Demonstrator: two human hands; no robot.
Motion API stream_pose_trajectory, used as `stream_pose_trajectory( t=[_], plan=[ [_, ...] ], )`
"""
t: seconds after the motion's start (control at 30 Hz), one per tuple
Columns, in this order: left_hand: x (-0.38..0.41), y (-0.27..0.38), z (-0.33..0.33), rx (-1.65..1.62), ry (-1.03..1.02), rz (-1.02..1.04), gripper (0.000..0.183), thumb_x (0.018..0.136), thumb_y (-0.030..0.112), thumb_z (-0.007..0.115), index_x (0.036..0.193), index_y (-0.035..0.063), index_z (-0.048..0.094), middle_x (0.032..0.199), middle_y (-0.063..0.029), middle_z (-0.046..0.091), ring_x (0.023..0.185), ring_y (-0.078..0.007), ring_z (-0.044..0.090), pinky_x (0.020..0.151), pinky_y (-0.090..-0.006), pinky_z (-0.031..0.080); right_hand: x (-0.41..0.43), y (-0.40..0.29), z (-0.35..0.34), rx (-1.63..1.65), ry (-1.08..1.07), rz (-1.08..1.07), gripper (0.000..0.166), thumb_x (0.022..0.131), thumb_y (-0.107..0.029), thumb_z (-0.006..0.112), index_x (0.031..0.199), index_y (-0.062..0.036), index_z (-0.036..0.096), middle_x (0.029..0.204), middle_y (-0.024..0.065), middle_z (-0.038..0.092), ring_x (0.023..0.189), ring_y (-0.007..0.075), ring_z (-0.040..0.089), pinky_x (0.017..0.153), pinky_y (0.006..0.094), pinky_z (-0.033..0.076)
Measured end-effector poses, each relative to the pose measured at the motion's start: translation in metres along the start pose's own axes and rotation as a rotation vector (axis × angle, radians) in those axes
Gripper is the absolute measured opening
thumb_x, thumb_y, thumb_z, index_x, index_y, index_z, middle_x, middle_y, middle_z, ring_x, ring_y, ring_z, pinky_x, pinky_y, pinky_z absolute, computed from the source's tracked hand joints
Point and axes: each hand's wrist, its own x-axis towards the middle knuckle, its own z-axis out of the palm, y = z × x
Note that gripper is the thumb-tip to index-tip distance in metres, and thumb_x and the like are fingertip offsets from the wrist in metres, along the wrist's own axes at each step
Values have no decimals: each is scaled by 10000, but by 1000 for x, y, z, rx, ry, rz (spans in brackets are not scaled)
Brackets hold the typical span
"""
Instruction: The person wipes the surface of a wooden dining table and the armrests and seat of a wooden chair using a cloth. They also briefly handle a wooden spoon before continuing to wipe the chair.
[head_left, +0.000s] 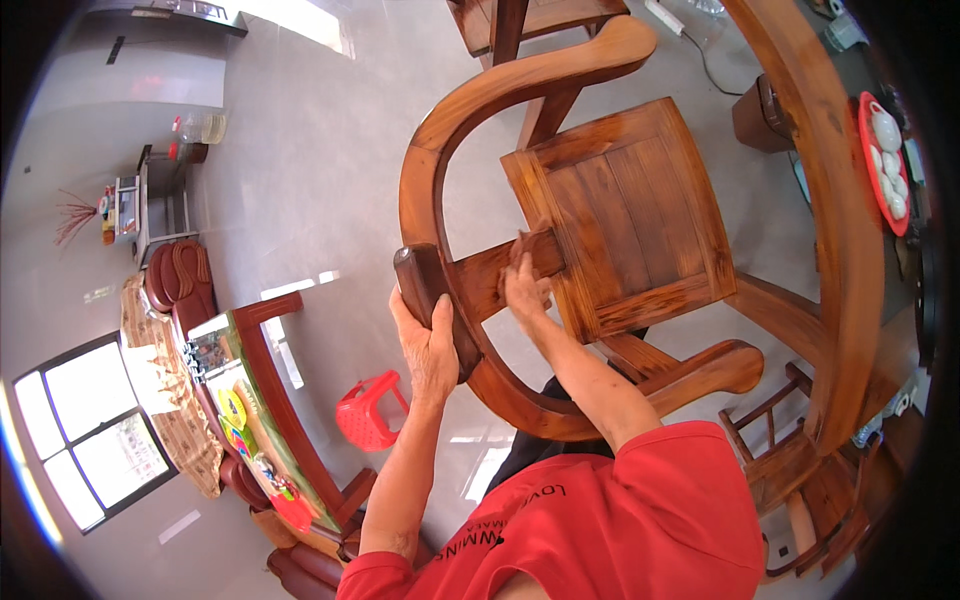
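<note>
A wooden armchair with a curved, horseshoe-shaped armrest rail stands before me, its panelled seat facing up. My left hand grips the dark wooden headrest block at the top of the chair's back, thumb on one side and fingers on the other. Against the chair's back splat, my right hand presses a brown cloth. That cloth is partly hidden by the fingers and close in colour to the wood.
A wooden table edge runs along the right, with a red tray of white cups on top. Below it stands a brown bin. To the left are a red plastic stool and a low table. More wooden chairs sit lower right.
</note>
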Motion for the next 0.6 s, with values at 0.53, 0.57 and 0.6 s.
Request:
stream_pose_trajectory(
  t=[0.53,0.57,0.6],
  plan=[
    [7,-28,-3,-241,6,154,505,1021,363,424,1363,-9,412,1324,-186,427,1239,-298,437,1069,-390,324,-140,-55,-44,391,-365,-1040,445,1005,-194,447,1385,37,453,1518,156,329,1422,272,278,1142,358,252],
    [7,-28,-2,-266,17,161,503,1023,358,421,1367,-9,410,1329,-187,423,1242,-297,433,1071,-391,323,-129,-69,-44,408,-399,-1054,458,1007,-198,445,1403,32,439,1540,152,303,1448,274,239,1163,359,218],
    [6,-23,-2,-250,12,120,491,1022,330,423,1376,-10,403,1343,-189,411,1253,-299,420,1078,-392,314,-113,-79,-41,360,-363,-1110,464,1008,-215,440,1407,23,443,1550,128,297,1470,284,171,1170,362,193]
  ],
)
